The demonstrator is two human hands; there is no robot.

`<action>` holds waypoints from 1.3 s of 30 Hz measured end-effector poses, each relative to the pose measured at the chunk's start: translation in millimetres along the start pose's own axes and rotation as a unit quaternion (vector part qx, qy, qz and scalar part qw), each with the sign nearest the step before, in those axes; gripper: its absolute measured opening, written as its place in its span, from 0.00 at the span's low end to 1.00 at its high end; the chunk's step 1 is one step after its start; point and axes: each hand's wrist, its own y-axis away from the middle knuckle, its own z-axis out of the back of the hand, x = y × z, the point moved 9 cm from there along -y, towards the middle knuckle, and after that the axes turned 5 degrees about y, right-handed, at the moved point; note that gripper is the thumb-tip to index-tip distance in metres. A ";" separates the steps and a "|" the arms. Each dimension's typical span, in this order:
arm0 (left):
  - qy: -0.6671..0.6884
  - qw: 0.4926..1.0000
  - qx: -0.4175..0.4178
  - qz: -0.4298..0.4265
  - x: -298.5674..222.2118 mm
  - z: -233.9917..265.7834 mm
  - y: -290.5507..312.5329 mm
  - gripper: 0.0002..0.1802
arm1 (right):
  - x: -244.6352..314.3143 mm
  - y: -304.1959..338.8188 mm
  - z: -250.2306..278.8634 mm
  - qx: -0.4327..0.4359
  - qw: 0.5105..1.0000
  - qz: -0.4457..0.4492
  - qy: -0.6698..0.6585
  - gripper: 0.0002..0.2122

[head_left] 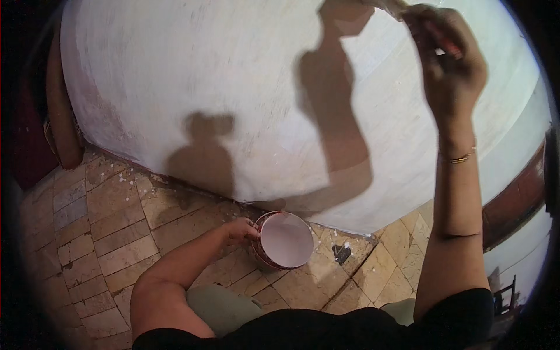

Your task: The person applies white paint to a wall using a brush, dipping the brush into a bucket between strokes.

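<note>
My right hand (458, 73) is raised high against the wall at the upper right, its fingers closed round a paintbrush. Part of a reddish handle shows between the fingers, and the pale head of the paintbrush (394, 8) meets the wall near the top edge. Low down, my left hand (241, 231) grips the rim of a dark reddish bucket (261, 254) from its left side. White paint (287, 242) shows inside the bucket, which is held near the foot of the wall. The white wall (251, 70) carries streaky, uneven paint.
Stone floor tiles (119, 227) spotted with white drips run along the wall's foot. A dark patch (342, 252) lies right of the bucket. Brown wooden pieces stand at the far left (61, 99) and far right (516, 192). Shadows of my arm and head fall across the wall.
</note>
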 end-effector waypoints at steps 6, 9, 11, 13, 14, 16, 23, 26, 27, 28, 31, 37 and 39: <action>-0.023 0.999 -0.033 -0.008 -7.4 -2.0 10.3 0.13 | 79.2 132.4 -109.5 0.190 0.950 0.195 0.152 0.17; -0.012 0.999 -0.038 -0.019 -10.2 -11.1 15.8 0.13 | 109.5 205.8 -146.4 0.294 0.936 0.187 0.053 0.16; 0.006 0.999 -0.026 -0.027 -6.1 -8.1 13.3 0.13 | 122.7 237.6 -164.5 0.311 0.931 0.189 0.035 0.16; -0.038 0.999 -0.026 -0.023 4.8 4.1 -1.0 0.13 | 133.7 257.3 -182.0 0.356 0.920 0.167 -0.009 0.15; -0.037 0.999 -0.026 -0.021 7.5 2.9 1.2 0.13 | 138.4 264.8 -185.9 0.357 0.919 0.166 -0.010 0.15; 0.053 0.994 0.029 -0.086 -3.1 -12.5 11.6 0.13 | 138.4 288.2 -207.1 0.471 0.873 0.071 -0.101 0.15; 0.012 1.000 0.006 -0.024 7.0 -13.5 4.9 0.11 | 76.7 297.1 -267.9 0.394 0.901 -0.032 -0.181 0.15; 0.043 0.997 -0.062 -0.018 4.7 2.7 22.8 0.11 | 57.4 220.8 -253.9 0.356 0.899 -0.120 -0.225 0.12; 0.035 0.999 -0.025 -0.009 8.1 -1.3 14.8 0.11 | 48.8 191.2 -229.3 0.338 0.904 -0.144 -0.219 0.10; 0.026 1.000 0.011 0.002 11.7 -6.3 9.8 0.11 | 39.5 165.6 -204.1 0.318 0.908 -0.170 -0.214 0.08; 0.041 0.999 0.018 -0.012 9.0 -8.0 8.7 0.11 | 39.8 111.0 -145.4 0.258 0.948 -0.128 -0.136 0.07; 0.028 1.000 0.001 -0.010 7.8 -8.0 21.0 0.09 | 97.8 191.4 -176.1 0.351 0.911 -0.099 -0.194 0.12; 0.015 1.000 0.013 -0.019 7.0 -10.2 19.9 0.10 | 102.4 258.8 -221.5 0.438 0.865 -0.119 -0.211 0.14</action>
